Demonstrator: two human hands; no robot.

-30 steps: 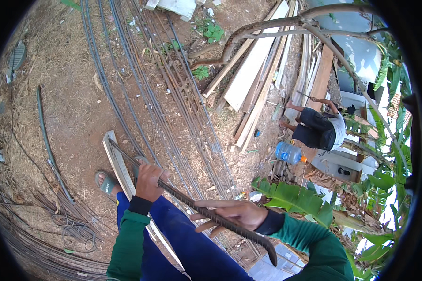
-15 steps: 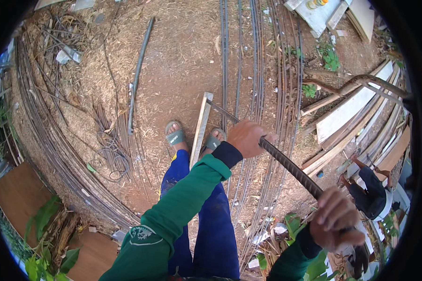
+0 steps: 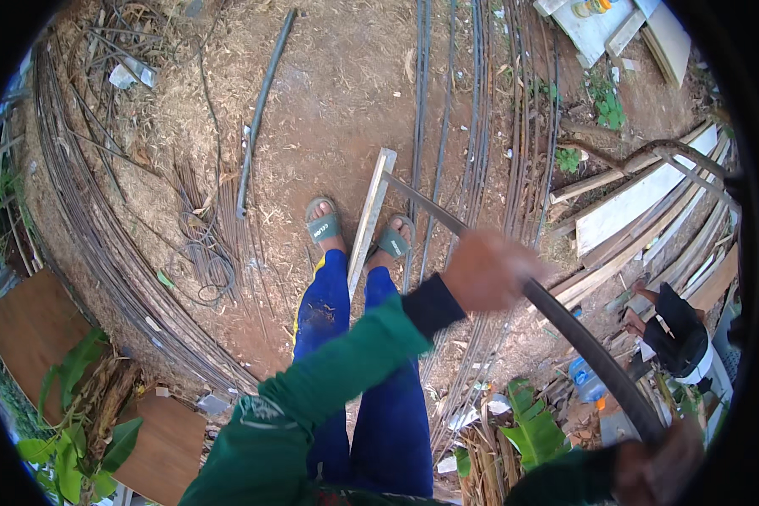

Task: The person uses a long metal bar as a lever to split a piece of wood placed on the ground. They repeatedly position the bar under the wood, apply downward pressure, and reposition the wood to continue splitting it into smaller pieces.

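A long ribbed steel bar slants from the upper middle down to the lower right. My left hand, in a dark cuff and green sleeve, is closed around it midway. Farther down, my right hand grips it near the lower right rim, smeared by motion. The bar's far end meets the upper part of a narrow wooden plank between my sandalled feet; whether it is fixed there I cannot tell. Between and below my hands the bar looks curved.
Long steel rods lie on the ground right of my feet, with a grey pipe ahead to the left. Boards are heaped at right. Near them another person is bent down. A blue plastic bottle lies at lower right.
Both hands have moved right and down with the bar, the right one most. The bar now looks more curved. The view has shifted slightly, and the blue bottle has come into sight.
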